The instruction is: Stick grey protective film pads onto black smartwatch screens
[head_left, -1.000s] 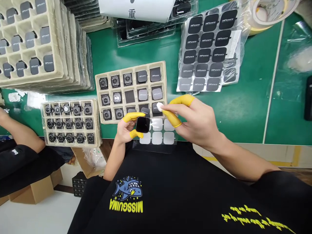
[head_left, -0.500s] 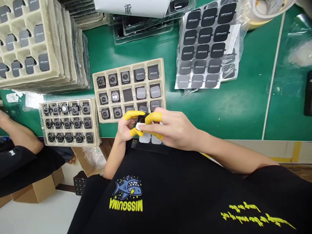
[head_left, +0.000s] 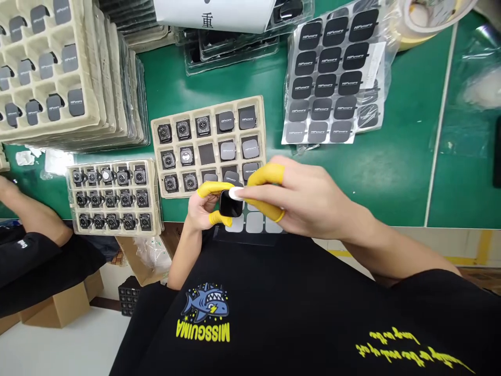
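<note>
My left hand [head_left: 200, 209], with yellow finger cots on two fingers, grips a smartwatch [head_left: 230, 205] by its edges, dark screen facing up. My right hand [head_left: 309, 198] also wears yellow finger cots, and its fingers are closed around a small white piece [head_left: 236, 193] at the watch's upper right edge. Whether that piece is a pad or a fingertip cover cannot be told. Below both hands, at the table edge, lies a sheet of pale rounded squares [head_left: 254, 222], partly hidden. Just beyond is a cream tray [head_left: 258, 102] of watches and dark HiFuture squares, with one compartment showing only its dark bottom.
A second watch tray [head_left: 70, 201] lies to the left, below a tall tray stack [head_left: 94, 104]. HiFuture sticker sheets [head_left: 321, 86] and tape rolls [head_left: 425, 15] are at the upper right. Another person's arm [head_left: 35, 209] rests at the left table edge.
My right hand has moved right and slightly up with the white piece, uncovering the watch's dark screen and more of the pale squares. My left hand still holds the watch.
</note>
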The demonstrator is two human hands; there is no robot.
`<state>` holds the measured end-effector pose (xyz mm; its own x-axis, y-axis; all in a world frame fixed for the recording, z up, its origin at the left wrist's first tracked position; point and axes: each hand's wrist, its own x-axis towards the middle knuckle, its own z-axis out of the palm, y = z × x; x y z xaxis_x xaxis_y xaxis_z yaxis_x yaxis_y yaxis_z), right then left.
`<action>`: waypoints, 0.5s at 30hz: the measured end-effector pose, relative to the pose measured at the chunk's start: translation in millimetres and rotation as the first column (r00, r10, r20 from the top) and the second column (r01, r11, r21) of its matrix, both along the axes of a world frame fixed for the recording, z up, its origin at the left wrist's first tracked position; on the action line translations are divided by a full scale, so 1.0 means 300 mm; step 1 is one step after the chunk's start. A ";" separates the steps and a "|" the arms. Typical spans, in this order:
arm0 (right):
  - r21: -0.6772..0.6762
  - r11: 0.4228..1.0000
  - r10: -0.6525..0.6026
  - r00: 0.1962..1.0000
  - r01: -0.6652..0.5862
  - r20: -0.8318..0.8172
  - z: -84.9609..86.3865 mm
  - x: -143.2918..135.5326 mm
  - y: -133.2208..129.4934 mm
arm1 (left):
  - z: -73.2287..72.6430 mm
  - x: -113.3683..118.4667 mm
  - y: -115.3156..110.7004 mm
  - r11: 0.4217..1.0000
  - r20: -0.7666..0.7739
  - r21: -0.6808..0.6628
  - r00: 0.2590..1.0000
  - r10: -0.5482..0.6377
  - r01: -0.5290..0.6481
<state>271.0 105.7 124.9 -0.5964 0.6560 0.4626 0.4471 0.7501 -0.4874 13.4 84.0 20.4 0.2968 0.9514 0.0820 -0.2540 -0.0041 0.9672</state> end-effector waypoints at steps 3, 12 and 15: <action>0.014 0.998 0.062 0.998 -0.062 0.025 -0.032 -0.041 -0.012 | -0.004 0.004 0.000 1.000 0.015 0.018 1.000 -0.012 0.012; -0.021 0.935 0.355 0.929 -0.354 0.107 -0.037 0.033 0.000 | 0.011 -0.026 -0.011 0.990 0.021 0.009 0.990 0.142 -0.143; -0.051 0.964 0.261 0.964 -0.259 0.041 0.002 0.089 -0.009 | 0.029 -0.038 -0.004 0.992 0.029 0.084 0.995 0.094 -0.096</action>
<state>297.7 103.1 125.5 -0.7695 0.4948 0.4039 0.2624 0.8214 -0.5065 1.9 82.8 29.1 0.2026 0.9643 0.1705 -0.2725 -0.1117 0.9557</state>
